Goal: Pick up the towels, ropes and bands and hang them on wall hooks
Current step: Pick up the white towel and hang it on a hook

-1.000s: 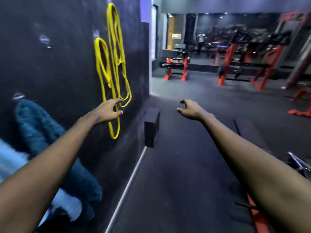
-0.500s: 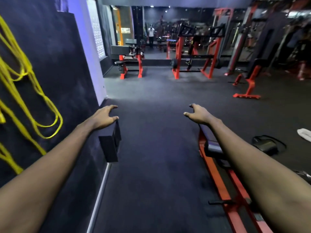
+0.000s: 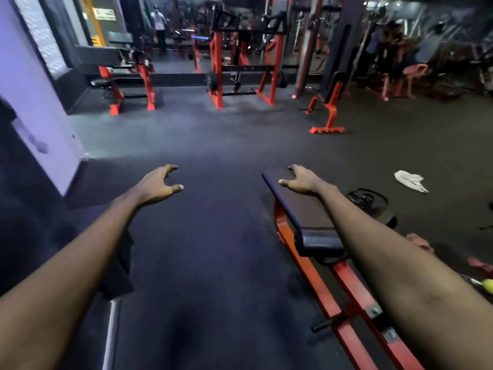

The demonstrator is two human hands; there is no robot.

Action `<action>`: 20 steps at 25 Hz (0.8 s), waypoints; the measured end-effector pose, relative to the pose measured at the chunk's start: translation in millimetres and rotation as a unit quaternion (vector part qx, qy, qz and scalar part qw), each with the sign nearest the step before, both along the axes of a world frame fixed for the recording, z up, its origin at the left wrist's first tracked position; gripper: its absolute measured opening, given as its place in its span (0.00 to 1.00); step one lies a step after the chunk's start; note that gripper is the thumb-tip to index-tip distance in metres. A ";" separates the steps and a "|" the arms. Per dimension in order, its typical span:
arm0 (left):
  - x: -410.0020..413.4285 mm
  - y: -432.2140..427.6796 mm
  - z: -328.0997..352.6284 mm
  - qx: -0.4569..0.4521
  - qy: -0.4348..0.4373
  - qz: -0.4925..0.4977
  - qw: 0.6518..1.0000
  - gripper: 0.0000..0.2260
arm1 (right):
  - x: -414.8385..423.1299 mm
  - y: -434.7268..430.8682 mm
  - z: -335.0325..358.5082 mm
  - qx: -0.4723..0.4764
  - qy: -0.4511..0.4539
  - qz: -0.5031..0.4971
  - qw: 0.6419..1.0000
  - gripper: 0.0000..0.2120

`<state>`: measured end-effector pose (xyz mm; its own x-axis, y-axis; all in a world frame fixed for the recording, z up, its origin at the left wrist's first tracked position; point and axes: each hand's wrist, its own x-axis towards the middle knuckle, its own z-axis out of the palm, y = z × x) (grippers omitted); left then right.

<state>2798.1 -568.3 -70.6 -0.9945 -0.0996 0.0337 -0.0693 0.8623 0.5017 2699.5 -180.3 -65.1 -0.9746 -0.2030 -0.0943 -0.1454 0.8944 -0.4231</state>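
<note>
Both arms reach forward at mid-frame. Left hand (image 3: 157, 185): fingers spread and loosely curved, holding nothing, over bare floor (image 3: 213, 249). Right hand (image 3: 301, 180): also spread wide and empty, over the far end of the weight bench (image 3: 301, 209) pad. Cannot tell whether it touches the pad or is just above it. Judgement: both hands are free because the next pickup has not begun.

The task things lie on the floor to the right of the bench, well apart from either hand.
- White towel (image 3: 410, 180): crumpled, right side of frame at mid-height.
- Black coil (image 3: 366, 198): near the bench, between it and the towel. Band or rope, cannot tell.
- Pink-red strip (image 3: 420, 241): lower right, partly hidden by the right forearm, too blurred to name.

They look dropped where last used, not stowed.

Count:
- Hands: two, both empty.
- Towels: one.
- Dark coils: one.
- Pink-red pieces: one certain, possibly a second near the right edge.
- Wall hooks: none I can make out. The wall (image 3: 34, 102) at left is blurred.
</note>
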 end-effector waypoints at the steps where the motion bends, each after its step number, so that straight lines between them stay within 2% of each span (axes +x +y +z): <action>1: -23.6 -4.4 -0.8 0.004 0.000 -0.007 1.000 0.30 | -16.0 -0.4 1.1 -0.006 0.001 -0.013 1.000 0.35; 11: -323.7 12.7 -10.9 0.006 0.004 -0.097 0.995 0.29 | -246.4 34.8 -21.4 -0.030 0.010 -0.123 0.992 0.32; 14: -424.7 30.7 -11.4 0.002 -0.021 -0.128 0.992 0.29 | -322.8 59.7 -25.5 -0.048 -0.001 -0.172 0.984 0.31; 20: -603.2 64.2 -6.2 0.017 -0.016 -0.174 0.984 0.28 | -454.4 96.1 -27.0 -0.033 -0.017 -0.224 0.974 0.31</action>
